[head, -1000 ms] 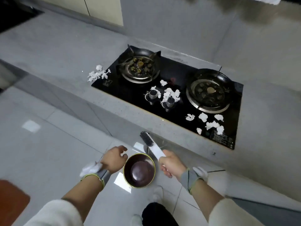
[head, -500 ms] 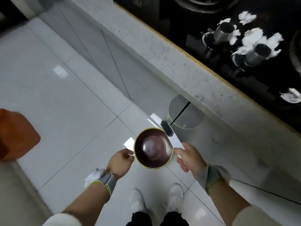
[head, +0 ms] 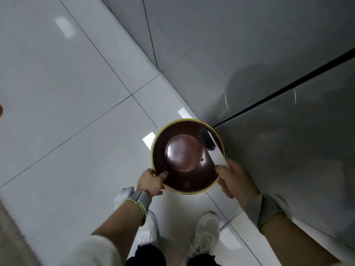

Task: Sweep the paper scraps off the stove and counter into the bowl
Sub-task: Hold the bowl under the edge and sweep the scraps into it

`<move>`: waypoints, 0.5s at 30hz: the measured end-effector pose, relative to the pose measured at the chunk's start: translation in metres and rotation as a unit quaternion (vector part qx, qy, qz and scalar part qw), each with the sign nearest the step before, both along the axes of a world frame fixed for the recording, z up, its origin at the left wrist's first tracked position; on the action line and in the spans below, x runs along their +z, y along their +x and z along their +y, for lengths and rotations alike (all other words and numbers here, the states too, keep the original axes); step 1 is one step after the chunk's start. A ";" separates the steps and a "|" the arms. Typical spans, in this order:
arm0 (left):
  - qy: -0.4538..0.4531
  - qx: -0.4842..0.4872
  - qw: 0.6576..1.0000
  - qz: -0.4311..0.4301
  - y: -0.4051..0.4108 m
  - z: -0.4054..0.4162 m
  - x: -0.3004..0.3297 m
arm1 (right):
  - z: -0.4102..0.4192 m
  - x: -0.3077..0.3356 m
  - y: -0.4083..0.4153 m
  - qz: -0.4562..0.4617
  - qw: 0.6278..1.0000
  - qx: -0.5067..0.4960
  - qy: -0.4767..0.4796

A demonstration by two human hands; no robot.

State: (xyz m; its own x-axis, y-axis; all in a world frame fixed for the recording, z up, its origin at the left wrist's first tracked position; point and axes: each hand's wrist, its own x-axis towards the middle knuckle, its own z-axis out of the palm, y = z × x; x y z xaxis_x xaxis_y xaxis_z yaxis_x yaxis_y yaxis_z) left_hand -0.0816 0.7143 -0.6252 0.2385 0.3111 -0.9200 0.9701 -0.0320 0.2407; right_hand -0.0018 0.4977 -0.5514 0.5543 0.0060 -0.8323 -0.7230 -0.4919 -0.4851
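The view had tipped down since a moment before. The stove, the bench top and the white paper scraps had all gone out of sight, and only the floor and the cupboard fronts showed.

The left hand (head: 151,182) held the bowl (head: 187,156) by its near edge, thumb over the rim and fingers under it. The bowl was round and dark brown, shiny inside, with a thin yellow line round its rim. It was held in the air above the floor (head: 63,96), in front of the person's white shoes (head: 206,233).

The right hand (head: 237,181) was curled round the flat white handle of the brush (head: 212,148). The short black bristles now sat over the bowl's right side, not beside it as before.

The floor was smooth pale tile with thin dark lines and bright spots of light. The cupboard doors (head: 269,54) were flat, grey and glossy, with a dim picture of the bowl showing on them. Both wrists wore grey bands with yellow edges.
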 end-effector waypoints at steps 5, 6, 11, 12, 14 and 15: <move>0.074 -0.046 0.996 -0.023 0.007 -0.002 -0.003 | 0.010 0.006 -0.008 0.015 1.000 -0.001 0.025; 0.089 -0.070 0.993 -0.023 0.009 -0.002 0.010 | 0.013 0.017 -0.007 0.010 1.000 -0.001 0.025; 0.134 -0.168 0.977 0.007 0.011 0.014 0.085 | 0.029 0.086 -0.001 -0.024 0.998 -0.025 0.047; 0.139 -0.175 0.975 0.003 0.007 0.021 0.109 | 0.034 0.108 -0.003 -0.024 0.998 -0.025 0.048; 0.150 -0.174 0.973 -0.012 0.000 0.036 0.164 | 0.042 0.158 -0.008 -0.027 0.998 -0.018 0.053; 0.154 -0.174 0.972 -0.025 -0.004 0.043 0.195 | 0.046 0.183 -0.011 -0.032 0.997 -0.022 0.062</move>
